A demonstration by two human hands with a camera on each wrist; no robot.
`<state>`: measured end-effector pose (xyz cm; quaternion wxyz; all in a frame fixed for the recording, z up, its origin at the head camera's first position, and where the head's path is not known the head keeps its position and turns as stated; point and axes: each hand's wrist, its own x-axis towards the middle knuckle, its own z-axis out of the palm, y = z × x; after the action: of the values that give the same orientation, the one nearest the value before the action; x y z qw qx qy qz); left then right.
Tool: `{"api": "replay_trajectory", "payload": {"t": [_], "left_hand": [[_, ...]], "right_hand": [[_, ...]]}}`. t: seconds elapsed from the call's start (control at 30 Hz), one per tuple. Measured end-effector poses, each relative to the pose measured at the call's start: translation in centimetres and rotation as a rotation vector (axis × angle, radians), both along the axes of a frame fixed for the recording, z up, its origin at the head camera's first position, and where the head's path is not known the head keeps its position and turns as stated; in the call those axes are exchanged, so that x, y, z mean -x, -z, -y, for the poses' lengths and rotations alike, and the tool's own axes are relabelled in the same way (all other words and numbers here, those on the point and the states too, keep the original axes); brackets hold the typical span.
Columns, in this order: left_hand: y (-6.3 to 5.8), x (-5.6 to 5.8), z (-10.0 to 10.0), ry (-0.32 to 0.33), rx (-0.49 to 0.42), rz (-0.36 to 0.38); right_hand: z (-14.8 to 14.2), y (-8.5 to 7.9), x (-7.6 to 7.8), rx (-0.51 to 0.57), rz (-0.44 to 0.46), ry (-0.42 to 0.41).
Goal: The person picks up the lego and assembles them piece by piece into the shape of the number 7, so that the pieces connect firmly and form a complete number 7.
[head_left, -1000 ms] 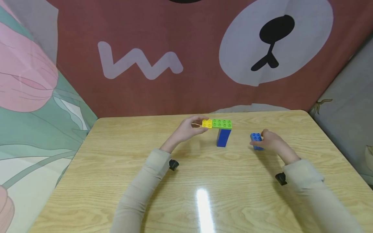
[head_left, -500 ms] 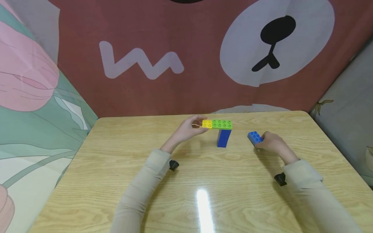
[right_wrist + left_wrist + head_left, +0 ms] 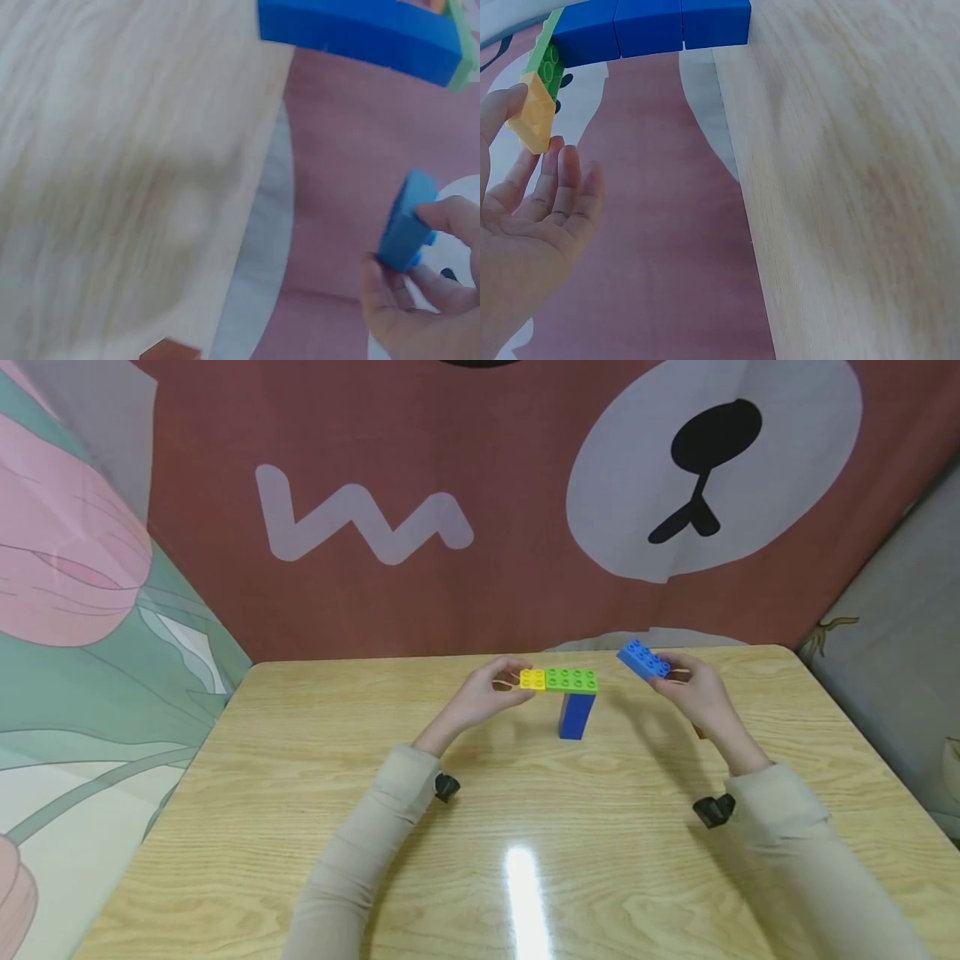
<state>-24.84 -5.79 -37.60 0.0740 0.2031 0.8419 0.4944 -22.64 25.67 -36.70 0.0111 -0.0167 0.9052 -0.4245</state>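
Note:
A column of three blue bricks stands upright on the wooden table, seen in the head view as a blue post. Across its top lies a green brick with several studs. A yellow brick sits at the green brick's left end, out past the column. My left hand pinches that yellow brick between thumb and fingers. Right of the column, my right hand holds a loose blue brick up in the air, tilted, with studs showing. The right wrist view shows thumb and fingers gripping this blue brick.
An orange-brown block lies on the table below my right hand, mostly hidden by the wrist in the head view. A red-brown cloth with a printed animal face hangs behind the table's far edge.
My right hand has tilted the blue brick, then raised it off the table toward the far edge, uncovering the orange-brown block. The left hand and the column have stayed in place.

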Motion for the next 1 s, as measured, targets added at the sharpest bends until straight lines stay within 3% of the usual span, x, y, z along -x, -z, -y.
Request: {"api": "replay_trajectory", "payload": {"t": [0.27,0.5,0.73,1.0], "left_hand": [[0.2,0.0,0.0,0.008,-0.001,-0.004],[0.3,0.1,0.1,0.015,-0.006,-0.003],[0.3,0.2,0.1,0.024,-0.02,0.013],[0.2,0.2,0.0,0.011,-0.016,0.024]], "right_hand": [[2.2,-1.3,-0.2,0.12,-0.165,0.034],[4.1,-1.7,-0.3,0.186,-0.248,0.017],[5.7,-1.9,-0.7,0.217,-0.321,-0.073],[7.1,-1.6,-0.5,0.126,-0.329,-0.191]]}}
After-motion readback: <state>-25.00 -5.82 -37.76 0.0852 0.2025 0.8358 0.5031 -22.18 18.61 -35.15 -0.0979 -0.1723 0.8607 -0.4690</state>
